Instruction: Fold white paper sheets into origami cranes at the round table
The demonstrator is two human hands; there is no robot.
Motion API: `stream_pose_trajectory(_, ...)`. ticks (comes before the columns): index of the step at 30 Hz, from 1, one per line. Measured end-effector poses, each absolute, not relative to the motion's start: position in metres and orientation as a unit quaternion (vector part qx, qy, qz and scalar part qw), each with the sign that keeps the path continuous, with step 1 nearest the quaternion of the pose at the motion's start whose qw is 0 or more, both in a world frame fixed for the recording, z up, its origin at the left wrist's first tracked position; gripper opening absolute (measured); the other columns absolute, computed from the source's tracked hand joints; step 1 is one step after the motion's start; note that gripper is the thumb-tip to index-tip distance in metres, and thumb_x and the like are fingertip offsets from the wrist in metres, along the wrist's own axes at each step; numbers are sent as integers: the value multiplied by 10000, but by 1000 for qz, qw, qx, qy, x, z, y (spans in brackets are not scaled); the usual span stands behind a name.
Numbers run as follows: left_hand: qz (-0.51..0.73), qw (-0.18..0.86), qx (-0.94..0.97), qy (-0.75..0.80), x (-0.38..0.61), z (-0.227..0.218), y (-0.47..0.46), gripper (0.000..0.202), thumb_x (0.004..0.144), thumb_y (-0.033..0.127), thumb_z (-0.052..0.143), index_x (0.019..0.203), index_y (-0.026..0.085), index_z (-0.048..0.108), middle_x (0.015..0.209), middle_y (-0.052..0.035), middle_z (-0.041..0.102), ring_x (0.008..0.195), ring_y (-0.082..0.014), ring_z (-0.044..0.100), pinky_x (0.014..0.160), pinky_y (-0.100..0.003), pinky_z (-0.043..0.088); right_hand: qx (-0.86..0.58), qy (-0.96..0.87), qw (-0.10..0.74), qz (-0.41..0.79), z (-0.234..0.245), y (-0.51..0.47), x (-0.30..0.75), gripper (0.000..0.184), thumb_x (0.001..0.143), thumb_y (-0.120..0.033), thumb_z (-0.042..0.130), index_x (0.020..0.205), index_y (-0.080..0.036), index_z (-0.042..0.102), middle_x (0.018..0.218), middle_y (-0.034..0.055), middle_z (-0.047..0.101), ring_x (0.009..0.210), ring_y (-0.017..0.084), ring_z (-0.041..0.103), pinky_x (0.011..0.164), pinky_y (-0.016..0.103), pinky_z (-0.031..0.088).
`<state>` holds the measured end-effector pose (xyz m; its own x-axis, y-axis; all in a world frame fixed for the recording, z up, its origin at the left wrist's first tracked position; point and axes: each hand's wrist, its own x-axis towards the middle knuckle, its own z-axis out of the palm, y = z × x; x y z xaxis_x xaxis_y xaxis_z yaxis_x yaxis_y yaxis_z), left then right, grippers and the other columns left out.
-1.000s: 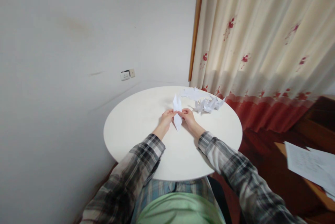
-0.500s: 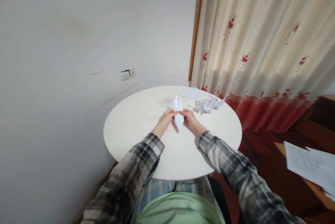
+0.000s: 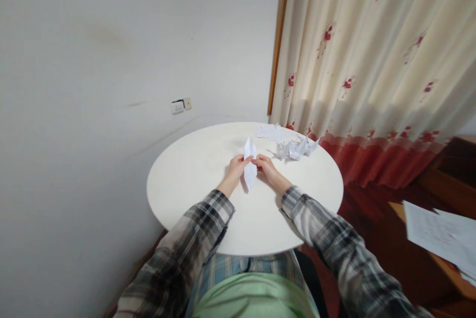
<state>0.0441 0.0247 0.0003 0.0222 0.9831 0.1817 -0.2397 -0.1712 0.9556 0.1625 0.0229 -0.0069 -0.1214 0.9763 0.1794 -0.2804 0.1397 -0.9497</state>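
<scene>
A folded piece of white paper (image 3: 250,178), long and pointed at both ends, is held over the white round table (image 3: 186,184). My left hand (image 3: 236,167) grips its left side, thumb lying across the middle. On the other side my right hand (image 3: 267,167) pinches the paper's right edge near the centre, its fingertips close to the left thumb. Fingers behind the paper are hidden. Beyond my right hand lies a cluster of folded white paper pieces (image 3: 296,148).
Flat torn-edged paper (image 3: 273,132) lies at the table's far edge. A wall with a socket (image 3: 177,106) is to the left, and a flowered curtain (image 3: 353,60) hangs behind on the right. Written sheets (image 3: 435,233) rest on a wooden surface at lower right.
The folded paper has shifted slightly left and turned, so its long shape looks narrower and more upright. Both hands keep hold of it, the right fingers more curled.
</scene>
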Motion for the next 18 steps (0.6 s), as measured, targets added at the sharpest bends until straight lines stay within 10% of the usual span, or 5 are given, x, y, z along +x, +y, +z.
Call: stream_pose_trajectory(18,525,544,532,381,41,3,26,287,491,294,765,696,119,665,642,-32,651,569,-135,532,543,-237,367,-345,-498,581,543,-3,22,167,192,599,-344,669,677,-178,610,700,12,631,672,131,565,644,253,421)
